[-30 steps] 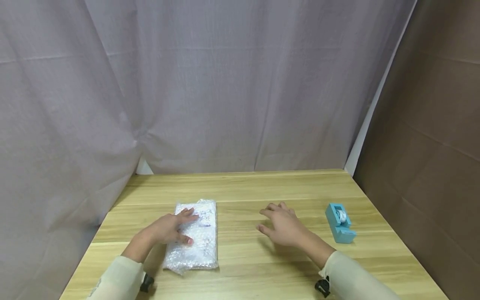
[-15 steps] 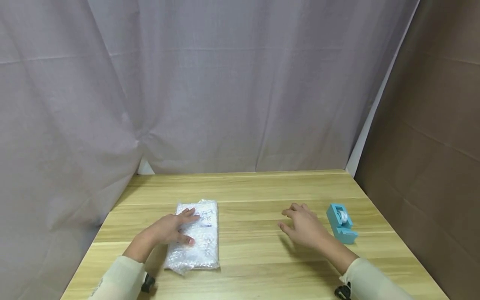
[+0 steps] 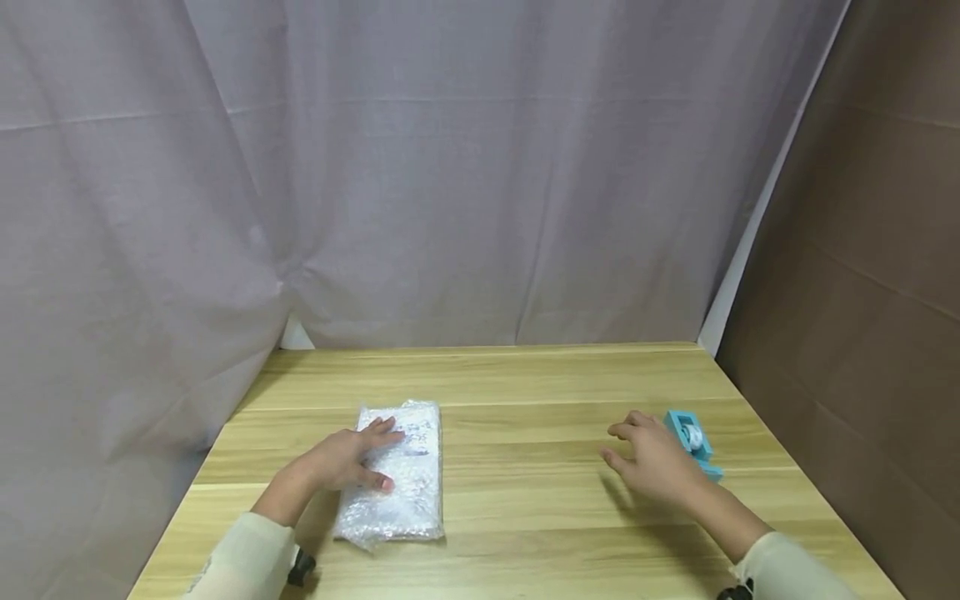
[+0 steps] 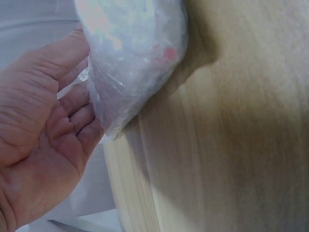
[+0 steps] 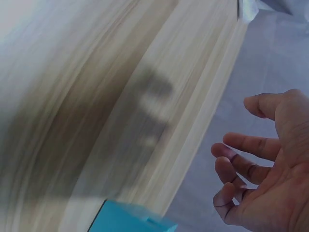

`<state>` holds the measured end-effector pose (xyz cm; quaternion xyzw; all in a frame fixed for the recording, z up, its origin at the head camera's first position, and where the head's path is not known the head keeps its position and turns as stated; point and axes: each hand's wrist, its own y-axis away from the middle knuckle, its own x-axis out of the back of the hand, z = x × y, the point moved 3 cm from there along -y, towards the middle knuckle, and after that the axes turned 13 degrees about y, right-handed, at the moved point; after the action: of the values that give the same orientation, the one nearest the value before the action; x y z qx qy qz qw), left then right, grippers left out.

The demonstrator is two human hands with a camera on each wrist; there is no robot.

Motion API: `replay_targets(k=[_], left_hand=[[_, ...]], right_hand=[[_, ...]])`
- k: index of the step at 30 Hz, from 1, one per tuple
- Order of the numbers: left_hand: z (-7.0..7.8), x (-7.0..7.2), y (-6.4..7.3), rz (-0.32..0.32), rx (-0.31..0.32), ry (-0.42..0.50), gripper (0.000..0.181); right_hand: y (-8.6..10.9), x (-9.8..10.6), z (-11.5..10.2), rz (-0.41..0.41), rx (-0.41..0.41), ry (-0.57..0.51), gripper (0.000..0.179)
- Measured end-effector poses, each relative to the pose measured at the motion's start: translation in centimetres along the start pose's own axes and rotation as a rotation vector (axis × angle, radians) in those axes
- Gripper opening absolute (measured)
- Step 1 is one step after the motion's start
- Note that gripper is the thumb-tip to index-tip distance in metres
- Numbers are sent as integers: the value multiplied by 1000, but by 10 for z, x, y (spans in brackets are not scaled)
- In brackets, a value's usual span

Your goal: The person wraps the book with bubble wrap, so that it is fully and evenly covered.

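A flat white package in bubble wrap (image 3: 408, 500) lies on the left part of the wooden table. Across its left side rests my left hand (image 3: 341, 461), fingers spread on the top and thumb pointing right. The left wrist view shows that hand (image 4: 43, 125) at the edge of the wrap (image 4: 135, 53), part of the fingers hidden behind it. My right hand (image 3: 654, 458) hovers over the table with loosely bent fingers and holds nothing. Just beyond it on the right stands a blue tape dispenser (image 3: 678, 419) with a roll of clear tape, partly covered by the hand.
The light wooden table (image 3: 517, 483) reaches back to a grey curtain (image 3: 450, 208). A brown panel (image 3: 862, 275) rises along the right side. In the right wrist view a corner of the blue dispenser (image 5: 128, 220) shows at the bottom.
My right hand has moved steadily right across the table, up to the tape dispenser. The left hand has stayed on the package. The whole head view has shifted slightly.
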<state>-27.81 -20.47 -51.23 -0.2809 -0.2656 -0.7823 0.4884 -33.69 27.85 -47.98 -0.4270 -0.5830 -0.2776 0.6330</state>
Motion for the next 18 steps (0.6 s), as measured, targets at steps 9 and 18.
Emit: replay_targets(k=[9, 18], left_hand=[[0, -3, -3, -3, -2, -2, 92], [0, -3, -2, -2, -15, -22, 91]], right_hand=[[16, 4, 27, -1, -55, -13, 34], [26, 3, 61, 6, -135, -58, 20]])
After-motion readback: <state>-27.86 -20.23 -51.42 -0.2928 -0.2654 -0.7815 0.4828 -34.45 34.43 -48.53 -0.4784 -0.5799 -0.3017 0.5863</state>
